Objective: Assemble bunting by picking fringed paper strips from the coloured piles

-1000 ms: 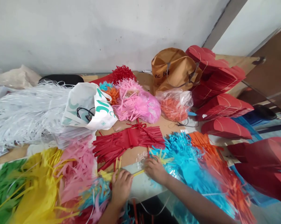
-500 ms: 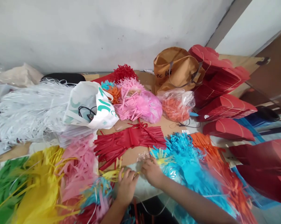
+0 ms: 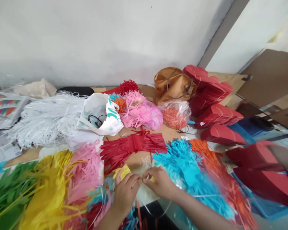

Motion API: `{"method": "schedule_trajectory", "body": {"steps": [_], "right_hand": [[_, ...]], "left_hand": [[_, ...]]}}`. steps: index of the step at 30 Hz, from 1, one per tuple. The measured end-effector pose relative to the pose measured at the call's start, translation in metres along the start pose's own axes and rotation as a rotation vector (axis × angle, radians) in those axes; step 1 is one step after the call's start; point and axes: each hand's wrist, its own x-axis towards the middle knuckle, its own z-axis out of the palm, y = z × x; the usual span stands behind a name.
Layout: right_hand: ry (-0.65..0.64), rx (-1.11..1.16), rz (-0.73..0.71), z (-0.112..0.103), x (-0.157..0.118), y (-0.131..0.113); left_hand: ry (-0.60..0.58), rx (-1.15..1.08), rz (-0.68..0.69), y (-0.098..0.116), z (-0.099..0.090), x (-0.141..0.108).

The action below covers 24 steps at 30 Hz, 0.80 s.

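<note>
My left hand (image 3: 126,189) is closed at the near edge of the table, with yellow fringed paper (image 3: 124,171) in its fingers, partly hidden behind them. My right hand (image 3: 161,182) is closed in a pinch just beside it, the fingertips of both hands almost meeting. A bit of yellow shows between the right fingers. Beyond the hands lies a bundle of red paper strips (image 3: 134,143). Close to the right hand is a heap of blue fringed paper (image 3: 192,166). A small pile of tiny pale pieces (image 3: 146,160) sits just past the fingertips.
Green (image 3: 12,179), yellow (image 3: 47,188) and pink fringes (image 3: 86,163) lie at the left. White strips (image 3: 50,118) and a white bag (image 3: 101,118) stand behind. Orange fringes (image 3: 220,175), red stacks (image 3: 223,134) and a brown bag (image 3: 174,84) are at the right.
The yellow strips that spread out on both sides of my hands are now gathered mostly behind the fingers. My hands have drawn closer together. The camera view has shifted.
</note>
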Motion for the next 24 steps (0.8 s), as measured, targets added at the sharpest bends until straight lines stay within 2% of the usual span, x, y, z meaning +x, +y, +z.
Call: {"method": "schedule_trajectory", "body": {"steps": [3,5,8,12,15,18,20,22,24], "right_hand": [[-0.239,0.561,0.189,-0.015,-0.012,-0.038],[-0.257,0.818,0.257,-0.011,-0.019,-0.052],[-0.111,1.095,0.306,0.010,-0.030,-0.063],[0.119,1.291,0.349,0.041,-0.045,-0.075],[0.223,1.313,0.350,0.056,-0.053,-0.084],[0.223,1.303,0.340,0.067,-0.057,-0.088],[0.213,1.226,0.312,0.070,-0.056,-0.081],[0.240,0.971,0.294,0.068,-0.051,-0.063],[0.289,0.543,0.342,0.062,-0.045,-0.035]], "left_hand": [[0.085,-0.065,0.122,0.013,-0.047,0.005],[0.156,-0.094,0.143,0.020,-0.068,0.005],[0.244,-0.145,0.014,0.030,-0.080,0.000],[0.237,-0.332,-0.267,0.041,-0.076,-0.018],[0.209,-0.510,-0.393,0.047,-0.071,-0.033],[0.157,-0.692,-0.532,0.049,-0.068,-0.044],[0.093,-0.767,-0.618,0.047,-0.068,-0.048],[0.029,-0.813,-0.731,0.041,-0.071,-0.048],[0.035,-0.880,-0.892,0.031,-0.076,-0.048]]}}
